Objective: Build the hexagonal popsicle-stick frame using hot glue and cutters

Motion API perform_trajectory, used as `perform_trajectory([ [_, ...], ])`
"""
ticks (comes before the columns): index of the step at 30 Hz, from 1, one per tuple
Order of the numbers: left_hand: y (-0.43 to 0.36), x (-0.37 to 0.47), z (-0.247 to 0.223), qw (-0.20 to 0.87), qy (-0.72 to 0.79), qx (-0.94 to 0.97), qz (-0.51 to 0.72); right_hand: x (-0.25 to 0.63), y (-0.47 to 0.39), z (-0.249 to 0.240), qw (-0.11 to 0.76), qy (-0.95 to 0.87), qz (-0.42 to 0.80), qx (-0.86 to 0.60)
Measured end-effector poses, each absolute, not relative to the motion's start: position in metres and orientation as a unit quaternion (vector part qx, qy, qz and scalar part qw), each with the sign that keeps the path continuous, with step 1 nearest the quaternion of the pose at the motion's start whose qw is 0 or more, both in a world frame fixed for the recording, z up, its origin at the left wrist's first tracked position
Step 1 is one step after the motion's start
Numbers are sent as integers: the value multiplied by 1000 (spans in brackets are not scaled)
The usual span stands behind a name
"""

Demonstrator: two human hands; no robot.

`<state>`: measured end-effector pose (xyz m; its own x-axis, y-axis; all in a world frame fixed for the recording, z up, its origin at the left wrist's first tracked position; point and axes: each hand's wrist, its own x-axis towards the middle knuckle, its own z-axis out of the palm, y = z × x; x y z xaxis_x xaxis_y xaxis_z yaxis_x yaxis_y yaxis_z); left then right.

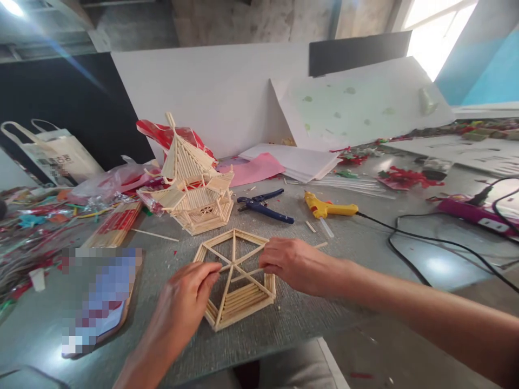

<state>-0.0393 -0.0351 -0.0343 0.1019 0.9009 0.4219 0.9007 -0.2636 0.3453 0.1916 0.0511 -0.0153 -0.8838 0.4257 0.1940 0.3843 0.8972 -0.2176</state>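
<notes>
Over the hexagonal frame [245, 315], my right hand [290, 265] pinches 1 thin stick [246, 275]; near its hub, my left hand [188, 292] grips 1 spoke [225, 267]

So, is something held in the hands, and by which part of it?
The right hand holds a thin stick partway along its length. The left hand is at the hexagonal frame, near its hub; whether it grips, I cannot tell.

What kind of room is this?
Probably a craft workshop: there's a yellow glue gun, blue cutters and a little stick tower on the messy table.
</notes>
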Motion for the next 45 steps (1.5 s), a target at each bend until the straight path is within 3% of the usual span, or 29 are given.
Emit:
perform_trajectory([
  [21,-40,-36,-42,61,605,749,264,182,53,-28,200,-938,177,-223],
  [45,-39,-31,-44,62,594,758,260,177,51,-24,143,-951,152,-228],
])
